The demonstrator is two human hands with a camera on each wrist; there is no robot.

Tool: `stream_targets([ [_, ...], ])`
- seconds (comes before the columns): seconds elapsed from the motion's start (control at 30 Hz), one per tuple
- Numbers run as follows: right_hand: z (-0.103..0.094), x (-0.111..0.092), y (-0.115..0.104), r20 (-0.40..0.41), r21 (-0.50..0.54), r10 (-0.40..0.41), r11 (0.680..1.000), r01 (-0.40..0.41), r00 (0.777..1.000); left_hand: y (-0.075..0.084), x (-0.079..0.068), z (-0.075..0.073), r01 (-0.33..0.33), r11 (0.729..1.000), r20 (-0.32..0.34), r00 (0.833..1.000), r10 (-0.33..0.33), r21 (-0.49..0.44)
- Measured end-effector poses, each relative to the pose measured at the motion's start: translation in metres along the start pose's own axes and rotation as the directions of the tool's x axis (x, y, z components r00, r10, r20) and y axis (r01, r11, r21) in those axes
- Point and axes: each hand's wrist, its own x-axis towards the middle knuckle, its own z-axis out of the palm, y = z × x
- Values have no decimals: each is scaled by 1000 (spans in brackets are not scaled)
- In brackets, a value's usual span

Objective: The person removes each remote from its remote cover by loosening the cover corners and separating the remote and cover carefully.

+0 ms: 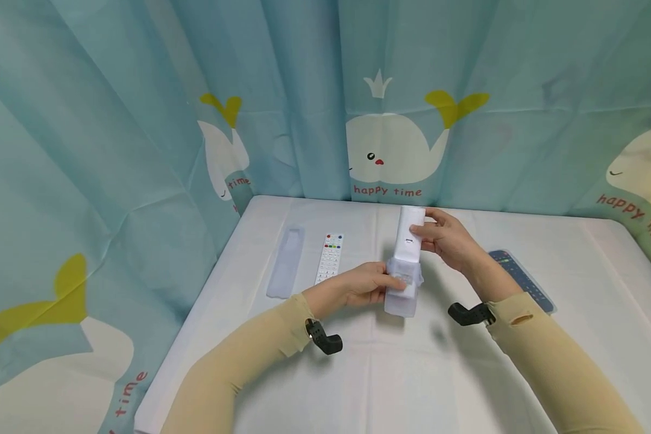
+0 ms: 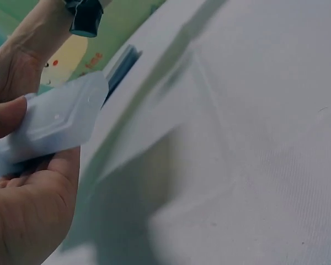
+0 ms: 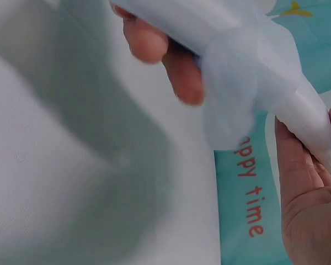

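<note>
A white remote control (image 1: 408,232) is held above the table, its back toward the head camera. Its lower part sits inside a translucent soft cover (image 1: 401,304), whose upper edge is bunched around the remote. My left hand (image 1: 366,283) grips the covered lower end, thumb on top and fingers beneath. Near the bare upper end, my right hand (image 1: 449,240) pinches the remote between thumb and fingers. In the left wrist view the closed end of the cover (image 2: 71,113) juts out past the left thumb. The folded cover edge (image 3: 231,83) hangs loose in the right wrist view.
A second white remote control (image 1: 330,256) lies face up left of the hands, partly behind the left forearm. Beside it lies another translucent cover (image 1: 286,263). A dark blue remote control (image 1: 522,280) lies behind the right wrist. Blue curtains (image 1: 304,90) hang behind the white table (image 1: 412,374).
</note>
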Motion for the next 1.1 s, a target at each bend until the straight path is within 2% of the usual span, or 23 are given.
stream_targets([
  [0.2, 0, 2, 2, 2, 12, 1, 1000, -1, 1000, -1, 0, -3, -29, 998, -2, 1000, 29, -61],
  [0.5, -4, 2, 0, -32, -53, 25, 998, -27, 999, 2, -6, -11, -7, 991, 134, 991, -11, 132],
  [0.8, -10, 2, -3, -34, 20, 23, 1000, -22, 999, -6, -8, -9, -48, 984, 192, 981, 14, 169],
  [0.93, -10, -1, -5, -42, 37, 23, 999, -21, 999, -7, -8, -8, -47, 982, 155, 988, 18, 185],
  [1.03, -11, -3, -8, -53, 32, 10, 999, -8, 999, -6, -7, -6, -39, 978, 53, 998, 28, 207],
  [1.1, -11, -4, -9, -60, 26, 8, 1000, -6, 998, -5, -6, -5, -35, 973, -21, 999, 41, 227],
])
